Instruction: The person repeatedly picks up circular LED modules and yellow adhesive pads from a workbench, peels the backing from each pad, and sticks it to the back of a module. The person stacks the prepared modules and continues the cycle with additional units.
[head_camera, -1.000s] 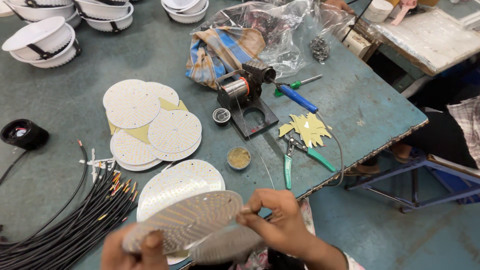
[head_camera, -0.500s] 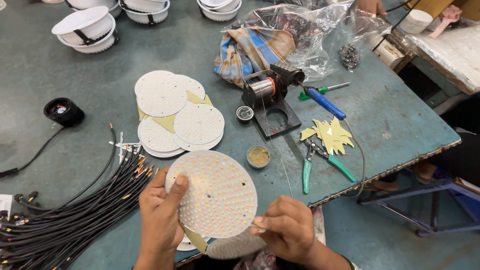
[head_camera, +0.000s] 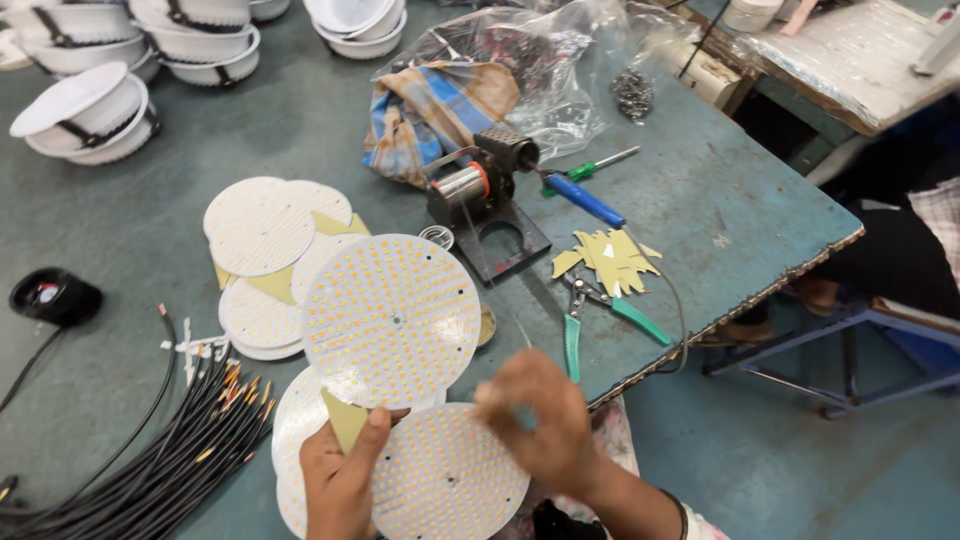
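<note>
Up front, my left hand (head_camera: 340, 480) pinched the lower edge of a round LED board (head_camera: 392, 320), thumb on its face, fingers hidden behind, so the disc stood raised just above that hand, face toward the cam. A yellow paper corner (head_camera: 345, 418) stuck out under the disc, right by the thumb. My right hand (head_camera: 535, 420) sat just to the right of the left one, blurred; fingers looked curled over the rim of a second LED board (head_camera: 445, 485) lying flat below both hands, but I couldn't tell if they really gripped it or only touched.

Boards: thin, flat, circular, white, w/ a dense grid of small yellow-orange dots and a tiny centre hole. More such discs lay stacked beyond the left hand (head_camera: 265, 235), yellow paper slips between them. Left of that hand ran a bundle of black wires (head_camera: 150, 470) w/ bared coloured tips.

Beyond the right hand: green-handled pliers (head_camera: 600, 310), a small pile of yellow paper scraps (head_camera: 610, 260), a blue-handled screwdriver (head_camera: 585, 200), and a black metal stand (head_camera: 490, 195) w/ a shiny spool on a square base plate. Further off sat a crinkly clear plastic bag (head_camera: 540, 70) over checked cloth, and white domed lamp housings (head_camera: 85, 110) far to the left.

Surface was a worn blue-green table (head_camera: 720, 210), paint scuffed, edge chipped. To the right of my hands the floor (head_camera: 800, 470) was the same dull green, w/ a blue metal frame (head_camera: 850, 330) standing on it.
</note>
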